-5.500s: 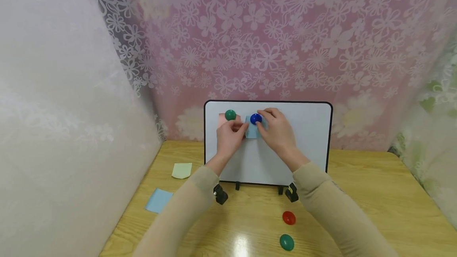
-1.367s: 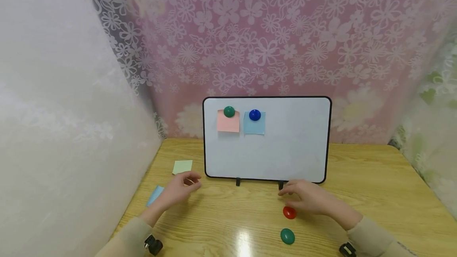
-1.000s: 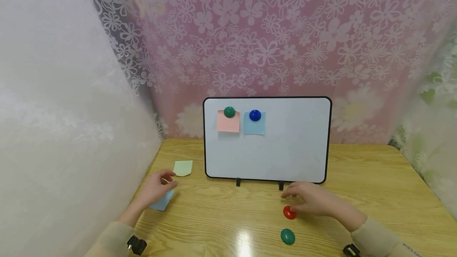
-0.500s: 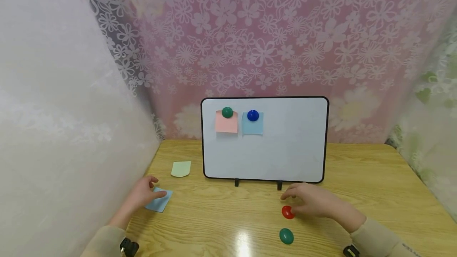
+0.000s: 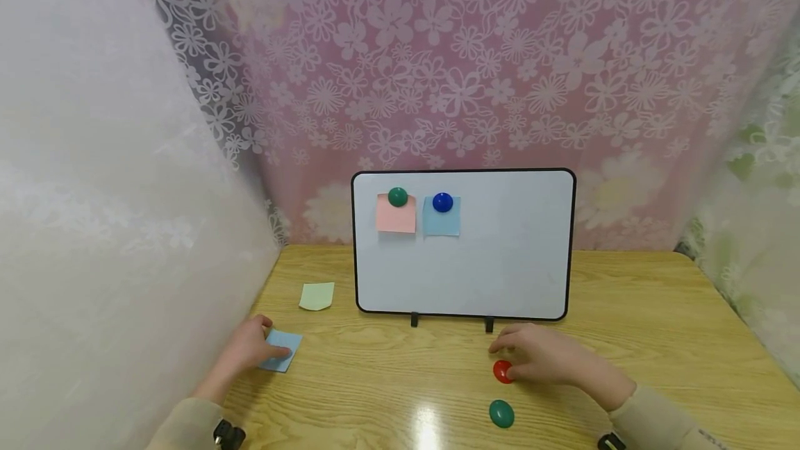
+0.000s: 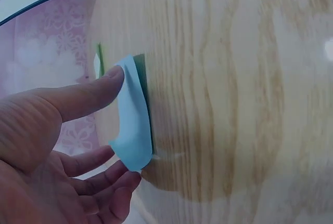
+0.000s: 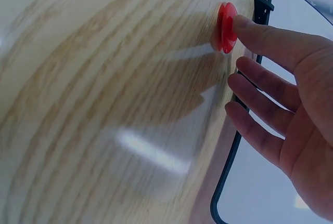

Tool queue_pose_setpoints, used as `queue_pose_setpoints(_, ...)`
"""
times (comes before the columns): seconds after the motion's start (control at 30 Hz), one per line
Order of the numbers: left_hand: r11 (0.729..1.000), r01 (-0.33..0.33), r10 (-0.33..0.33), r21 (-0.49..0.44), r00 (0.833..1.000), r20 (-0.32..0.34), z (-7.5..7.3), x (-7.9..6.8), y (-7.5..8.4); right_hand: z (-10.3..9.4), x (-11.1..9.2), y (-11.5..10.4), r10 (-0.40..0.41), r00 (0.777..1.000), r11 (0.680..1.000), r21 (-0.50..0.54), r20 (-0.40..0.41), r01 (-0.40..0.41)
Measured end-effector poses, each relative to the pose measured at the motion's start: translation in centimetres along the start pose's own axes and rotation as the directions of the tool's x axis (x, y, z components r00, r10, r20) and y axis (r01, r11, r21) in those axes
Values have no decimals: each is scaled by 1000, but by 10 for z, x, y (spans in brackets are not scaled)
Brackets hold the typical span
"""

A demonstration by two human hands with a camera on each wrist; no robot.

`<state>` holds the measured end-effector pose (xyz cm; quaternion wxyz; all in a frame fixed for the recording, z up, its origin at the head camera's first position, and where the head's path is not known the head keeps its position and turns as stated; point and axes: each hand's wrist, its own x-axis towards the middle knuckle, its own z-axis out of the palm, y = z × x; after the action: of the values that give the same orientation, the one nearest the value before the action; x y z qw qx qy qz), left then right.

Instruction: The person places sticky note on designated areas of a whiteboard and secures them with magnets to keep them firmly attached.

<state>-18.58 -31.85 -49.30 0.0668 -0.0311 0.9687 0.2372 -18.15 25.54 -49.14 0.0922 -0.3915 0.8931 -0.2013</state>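
Note:
My left hand (image 5: 245,349) is at a light blue sticky note (image 5: 284,344) on the table's left side. In the left wrist view, the thumb lies on the face of the note (image 6: 134,115), and the other fingertips meet its near edge, where the paper bends. My right hand (image 5: 548,355) is over a round red magnet (image 5: 502,371). The right wrist view shows the thumb touching the magnet (image 7: 227,28), with the other visible fingers loosely bent and apart from it. A green magnet (image 5: 502,413) lies just nearer to me.
A white board (image 5: 500,262) in a black frame stands at the back on small black feet. It bears a pink note (image 5: 396,219) under a green magnet (image 5: 397,196) and a blue note (image 5: 441,224) under a blue magnet (image 5: 442,202). A pale yellow-green note (image 5: 317,296) lies left of the board.
Both hands have come down from the board, where the right one was at the blue magnet. The left has moved left onto the blue note; the right stays by the red magnet.

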Motion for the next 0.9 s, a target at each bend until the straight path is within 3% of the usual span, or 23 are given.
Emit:
queue_pose_setpoints(0.47, 997, 21, -21, 78, 1000, -1, 2, 0, -1, 2, 2, -1, -24, 1000, 1000, 0, 13, 24)
queue_pose_setpoints(0.9, 996, 55, -56, 65, 998, 24, 4, 2, -4, 1, 4, -6, -13, 999, 999, 32, 46, 12)
